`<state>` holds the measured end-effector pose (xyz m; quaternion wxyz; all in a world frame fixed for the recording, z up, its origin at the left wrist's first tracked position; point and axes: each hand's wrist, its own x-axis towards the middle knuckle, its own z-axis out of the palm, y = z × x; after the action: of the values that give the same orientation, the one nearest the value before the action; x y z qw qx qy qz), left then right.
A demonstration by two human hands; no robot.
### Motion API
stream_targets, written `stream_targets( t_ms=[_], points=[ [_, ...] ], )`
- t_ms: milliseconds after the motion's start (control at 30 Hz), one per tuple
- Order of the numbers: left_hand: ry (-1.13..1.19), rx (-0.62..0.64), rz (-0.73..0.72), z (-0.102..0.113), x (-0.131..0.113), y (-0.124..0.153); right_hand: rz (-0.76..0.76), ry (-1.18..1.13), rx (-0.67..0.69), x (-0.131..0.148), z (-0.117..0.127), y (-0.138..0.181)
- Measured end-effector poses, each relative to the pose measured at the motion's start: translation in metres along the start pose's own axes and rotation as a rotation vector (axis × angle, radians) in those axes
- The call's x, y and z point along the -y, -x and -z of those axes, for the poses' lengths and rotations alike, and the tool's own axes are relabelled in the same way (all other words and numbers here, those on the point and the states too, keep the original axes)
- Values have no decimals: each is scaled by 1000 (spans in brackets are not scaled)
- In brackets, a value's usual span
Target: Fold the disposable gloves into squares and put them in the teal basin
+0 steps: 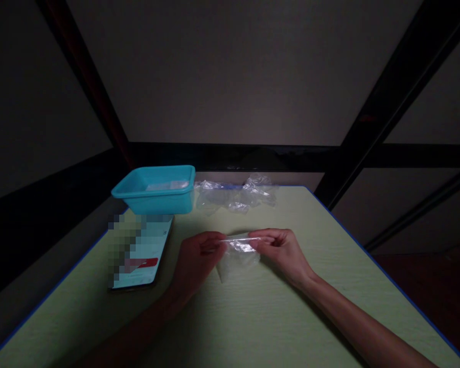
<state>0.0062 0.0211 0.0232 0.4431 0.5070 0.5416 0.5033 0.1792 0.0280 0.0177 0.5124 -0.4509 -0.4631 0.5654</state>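
Turquoise plastic gives you a landmark, the basket point(161, 205); nearer you and to its right, your left hand point(194, 255) is clamped, thumb against fingers, on the left end of a clear plastic film point(239, 255). Your right hand point(285, 255) pinches the other end, farther right of the basket. Only fingertips hold that film, and it looks thin and slick, so the left grip could slide off if you pull unevenly. Between your hands, too sharp a tug might split or wrinkle it; its loose lower part could fold over and stick to itself. On the right, a pinch that gathers several layers would make them hard to part. In this dim light, transparent edges are easy to misjudge.

As for what surrounds you, a lit phone point(145, 260) lies directly on your side of the basket; your left hand could knock it if it swung outward. Something pale and flat point(168, 185) sits inside the basket, though you cannot tell what. Just right of the basket, crumpled clear plastic point(256, 193) spreads along the far edge of the table point(260, 317), where you might confuse it with your film. Beyond the basket, a wall point(233, 76) limits your reach.
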Motion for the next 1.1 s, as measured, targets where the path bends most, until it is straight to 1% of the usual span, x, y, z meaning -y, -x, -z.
stream_targets(
  t_ms=[100, 267, 400, 633, 767, 967, 1033, 1100],
  points=[
    [-87, -25, -36, 0, -2, 3, 23, 49, -1, 1, 1, 0],
    [-207, -59, -92, 0, 1, 4, 114, 174, 31, -3, 5, -1],
    [-221, -63, -186, 1, 5, 3, 161, 265, 46, -7, 6, -1],
    [-246, -85, -263, -1, 11, 1, 259, 433, 22, -6, 7, 3],
    [-283, -83, -286, -2, 14, 0, 325, 559, 41, -5, 7, 5],
    [-310, -43, -312, -1, 15, 0, 455, 713, 89, -2, 9, 6],
    [-305, -30, -315, 0, 13, 0, 510, 741, 83, 1, 9, 5],
    [-285, -27, -307, 0, 10, -1, 548, 721, 75, 3, 9, 4]
  ],
)
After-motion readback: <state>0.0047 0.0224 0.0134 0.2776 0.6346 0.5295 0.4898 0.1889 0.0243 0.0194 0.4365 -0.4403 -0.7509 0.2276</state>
